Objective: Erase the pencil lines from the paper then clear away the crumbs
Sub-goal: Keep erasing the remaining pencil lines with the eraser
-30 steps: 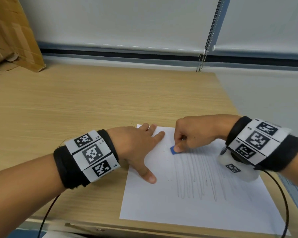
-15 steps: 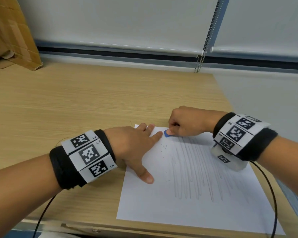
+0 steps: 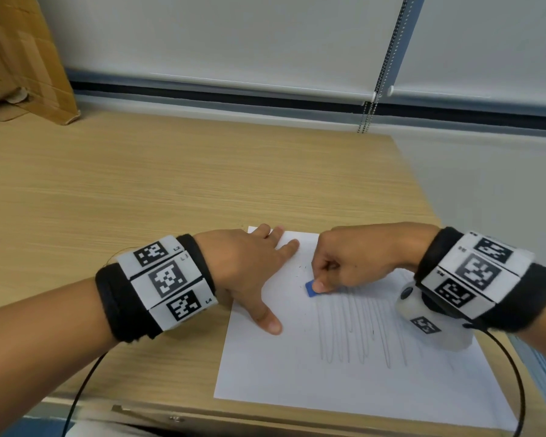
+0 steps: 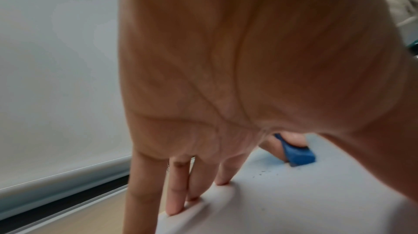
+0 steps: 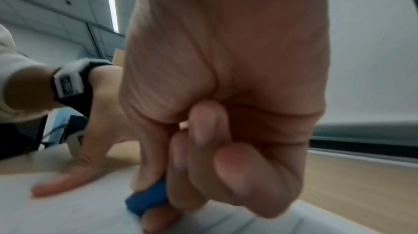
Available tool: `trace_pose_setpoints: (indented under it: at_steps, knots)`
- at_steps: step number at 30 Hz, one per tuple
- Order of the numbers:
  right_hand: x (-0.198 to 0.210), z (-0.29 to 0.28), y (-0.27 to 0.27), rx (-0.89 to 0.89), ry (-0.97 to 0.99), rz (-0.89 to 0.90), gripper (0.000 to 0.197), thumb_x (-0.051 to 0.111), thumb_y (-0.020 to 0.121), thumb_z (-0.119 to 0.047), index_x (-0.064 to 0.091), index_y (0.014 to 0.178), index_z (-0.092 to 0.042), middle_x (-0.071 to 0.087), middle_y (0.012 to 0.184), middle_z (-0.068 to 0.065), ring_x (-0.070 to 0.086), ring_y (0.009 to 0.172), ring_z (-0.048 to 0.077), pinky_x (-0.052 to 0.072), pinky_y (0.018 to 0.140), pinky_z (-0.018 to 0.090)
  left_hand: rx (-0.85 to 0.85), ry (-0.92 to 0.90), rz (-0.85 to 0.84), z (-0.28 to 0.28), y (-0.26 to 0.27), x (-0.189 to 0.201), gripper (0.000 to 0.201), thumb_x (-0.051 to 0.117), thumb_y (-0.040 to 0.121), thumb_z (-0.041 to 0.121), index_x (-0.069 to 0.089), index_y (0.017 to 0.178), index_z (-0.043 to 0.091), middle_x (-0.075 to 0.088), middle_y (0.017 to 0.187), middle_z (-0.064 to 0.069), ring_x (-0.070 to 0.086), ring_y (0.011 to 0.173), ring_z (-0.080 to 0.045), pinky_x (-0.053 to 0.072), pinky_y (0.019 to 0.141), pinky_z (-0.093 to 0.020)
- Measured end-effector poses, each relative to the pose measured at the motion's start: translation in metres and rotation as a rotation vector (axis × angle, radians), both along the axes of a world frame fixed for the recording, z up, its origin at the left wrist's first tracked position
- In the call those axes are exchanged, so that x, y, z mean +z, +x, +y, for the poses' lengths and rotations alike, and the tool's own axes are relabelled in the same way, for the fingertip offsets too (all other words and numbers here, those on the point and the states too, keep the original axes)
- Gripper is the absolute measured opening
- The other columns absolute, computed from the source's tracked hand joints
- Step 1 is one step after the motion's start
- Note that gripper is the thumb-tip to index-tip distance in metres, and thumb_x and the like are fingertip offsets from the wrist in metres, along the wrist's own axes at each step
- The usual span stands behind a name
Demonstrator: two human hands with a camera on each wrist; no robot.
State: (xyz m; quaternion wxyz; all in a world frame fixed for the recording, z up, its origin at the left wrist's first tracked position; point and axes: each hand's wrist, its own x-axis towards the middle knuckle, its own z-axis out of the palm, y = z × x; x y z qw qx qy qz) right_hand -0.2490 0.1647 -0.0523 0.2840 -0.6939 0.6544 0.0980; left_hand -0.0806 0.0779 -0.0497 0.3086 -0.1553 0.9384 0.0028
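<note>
The blue eraser (image 3: pixel 311 288), pinched by the curled right hand (image 3: pixel 356 260), bears on the paper (image 3: pixel 328 383) above the pencil lines (image 3: pixel 360 329), beside crumbs (image 3: pixel 303 269), while the flat, spread left hand (image 3: pixel 246 266) presses the sheet's left edge onto the desk (image 3: pixel 139 190).

wooden table (image 3: pixel 139 200) | white paper (image 3: pixel 281 373) flat | cardboard (image 3: pixel 19 58) far-left
</note>
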Motion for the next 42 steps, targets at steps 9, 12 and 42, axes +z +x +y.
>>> trace_pose_setpoints:
  at_steps: [9, 12, 42]
  knots:
    - [0.004, 0.024, 0.017, 0.029, -0.063, 0.053, 0.047, 0.053, 0.092, -0.045, 0.046, 0.06, -0.012, 0.043, 0.051, -0.004, 0.037, 0.05, 0.016, 0.038, 0.053, 0.033, -0.002, -0.002, 0.0, 0.0, 0.0, 0.0, 0.133, 0.068, 0.067, 0.075, -0.021, 0.152, 0.024, -0.022, 0.161, -0.005, -0.01, 0.149, -0.022, 0.021, 0.115, -0.041]
    - [0.005, 0.023, 0.018, 0.023, -0.093, 0.064, 0.047, 0.053, 0.092, -0.046, 0.047, 0.058, -0.014, 0.043, 0.051, -0.005, 0.039, 0.051, 0.017, 0.038, 0.054, 0.033, -0.001, 0.001, -0.002, -0.001, -0.001, -0.001, 0.133, 0.068, 0.066, 0.075, -0.021, 0.152, 0.026, -0.023, 0.161, -0.004, -0.011, 0.149, -0.021, 0.021, 0.115, -0.041]
    - [0.001, 0.044, 0.046, 0.135, -0.078, -0.065, 0.046, 0.052, 0.094, -0.046, 0.052, 0.062, -0.012, 0.048, 0.053, 0.0, 0.039, 0.049, 0.015, 0.039, 0.053, 0.028, 0.017, -0.015, -0.073, 0.002, -0.005, 0.004, 0.135, 0.069, 0.063, 0.076, -0.025, 0.15, 0.033, -0.023, 0.161, -0.005, -0.013, 0.149, -0.023, 0.017, 0.116, -0.046]
